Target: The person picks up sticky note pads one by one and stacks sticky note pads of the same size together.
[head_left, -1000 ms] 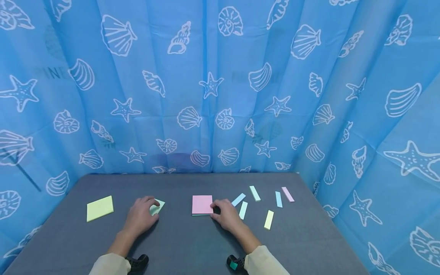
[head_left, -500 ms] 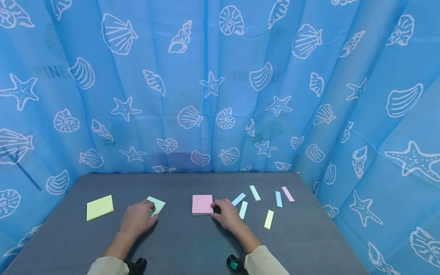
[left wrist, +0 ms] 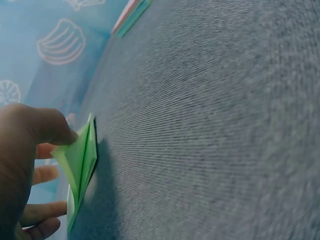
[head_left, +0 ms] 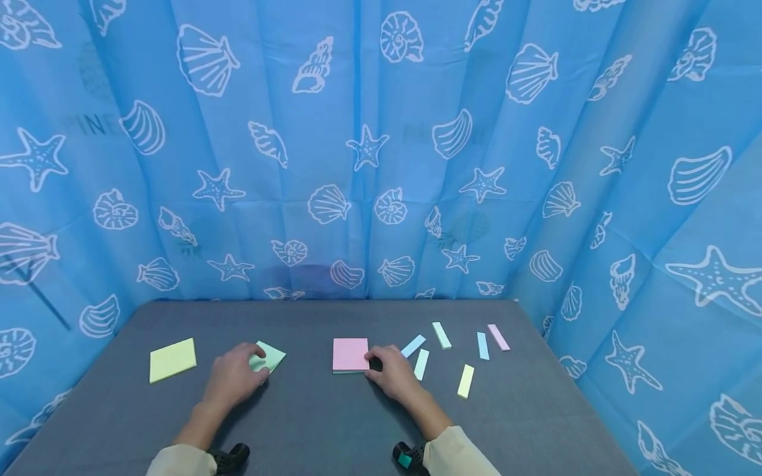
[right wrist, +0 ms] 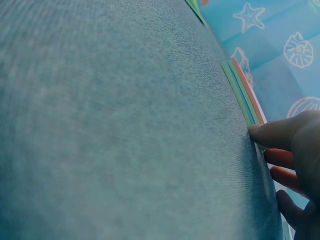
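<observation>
Green paper (head_left: 272, 356) is pinched by the left hand (head_left: 233, 377), pink-topped stack (head_left: 350, 355) by the right hand (head_left: 393, 374); blue-and-green layering is distinguished from the right wrist, not the head.

Passage between green paper (head_left: 271, 357) and pink stack (head_left: 350, 355)

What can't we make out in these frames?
Head: part of the green paper, behind the left hand.
Left wrist: rest of the pink-topped stack, cut off by the top edge.
Right wrist: the stack's near end, behind the right hand; its sheet count, layers too small.
</observation>
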Demonstrator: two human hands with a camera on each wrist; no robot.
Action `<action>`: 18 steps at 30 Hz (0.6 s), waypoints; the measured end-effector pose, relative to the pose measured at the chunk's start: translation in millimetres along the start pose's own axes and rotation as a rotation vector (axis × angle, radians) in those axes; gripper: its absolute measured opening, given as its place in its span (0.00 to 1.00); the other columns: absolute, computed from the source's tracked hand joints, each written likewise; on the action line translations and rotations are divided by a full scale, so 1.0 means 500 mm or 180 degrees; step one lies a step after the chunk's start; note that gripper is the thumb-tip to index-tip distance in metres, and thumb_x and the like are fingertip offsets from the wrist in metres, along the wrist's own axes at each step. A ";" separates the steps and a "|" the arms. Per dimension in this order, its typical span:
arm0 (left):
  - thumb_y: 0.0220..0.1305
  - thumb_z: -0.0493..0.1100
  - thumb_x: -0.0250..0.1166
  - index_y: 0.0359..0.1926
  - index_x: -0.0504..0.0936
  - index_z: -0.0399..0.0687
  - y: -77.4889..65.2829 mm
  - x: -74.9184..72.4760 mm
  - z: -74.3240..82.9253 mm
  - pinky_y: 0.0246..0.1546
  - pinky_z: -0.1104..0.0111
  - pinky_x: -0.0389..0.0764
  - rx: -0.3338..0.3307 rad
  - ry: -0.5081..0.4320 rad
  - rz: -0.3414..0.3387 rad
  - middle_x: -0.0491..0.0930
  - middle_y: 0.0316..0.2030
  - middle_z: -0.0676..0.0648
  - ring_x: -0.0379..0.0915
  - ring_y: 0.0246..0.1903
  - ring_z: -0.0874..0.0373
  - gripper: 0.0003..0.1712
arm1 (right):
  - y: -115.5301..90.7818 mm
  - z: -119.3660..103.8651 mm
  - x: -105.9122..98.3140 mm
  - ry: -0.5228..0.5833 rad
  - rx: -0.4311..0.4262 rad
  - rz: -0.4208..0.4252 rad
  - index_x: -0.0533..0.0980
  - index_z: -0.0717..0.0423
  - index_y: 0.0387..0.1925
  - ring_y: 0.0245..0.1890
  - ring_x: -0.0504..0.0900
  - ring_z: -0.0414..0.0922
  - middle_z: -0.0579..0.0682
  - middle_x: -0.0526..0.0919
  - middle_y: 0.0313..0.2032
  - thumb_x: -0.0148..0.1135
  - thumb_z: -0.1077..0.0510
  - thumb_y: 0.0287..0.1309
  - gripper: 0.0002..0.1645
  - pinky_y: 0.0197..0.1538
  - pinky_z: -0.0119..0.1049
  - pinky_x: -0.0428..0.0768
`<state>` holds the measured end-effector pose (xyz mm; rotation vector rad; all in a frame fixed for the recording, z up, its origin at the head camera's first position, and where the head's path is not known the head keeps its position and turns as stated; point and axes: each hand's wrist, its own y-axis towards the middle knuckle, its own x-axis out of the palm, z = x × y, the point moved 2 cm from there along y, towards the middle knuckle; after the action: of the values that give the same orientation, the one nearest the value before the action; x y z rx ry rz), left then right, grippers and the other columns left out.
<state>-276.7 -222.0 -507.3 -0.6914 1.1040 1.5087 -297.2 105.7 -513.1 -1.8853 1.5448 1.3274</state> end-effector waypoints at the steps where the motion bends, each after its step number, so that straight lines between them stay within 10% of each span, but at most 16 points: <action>1: 0.53 0.45 0.70 0.42 0.83 0.44 0.000 -0.001 -0.001 0.45 0.41 0.68 -0.0016 -0.0040 -0.0012 0.79 0.50 0.37 0.74 0.50 0.38 0.15 | 0.000 0.000 0.000 -0.0006 -0.0001 0.0002 0.81 0.52 0.45 0.44 0.75 0.45 0.47 0.82 0.43 0.71 0.57 0.55 0.15 0.49 0.45 0.76; 18: 0.54 0.64 0.69 0.47 0.85 0.44 -0.007 -0.002 0.009 0.47 0.39 0.67 -0.0076 0.0232 -0.0595 0.77 0.51 0.35 0.69 0.51 0.34 0.31 | 0.003 -0.001 0.002 -0.0071 -0.0064 0.0015 0.81 0.52 0.45 0.45 0.76 0.46 0.47 0.83 0.43 0.71 0.56 0.55 0.14 0.49 0.46 0.76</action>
<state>-272.3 -218.6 -505.5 -0.8481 1.0467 1.3480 -298.4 104.4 -513.5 -1.8734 1.5315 1.3664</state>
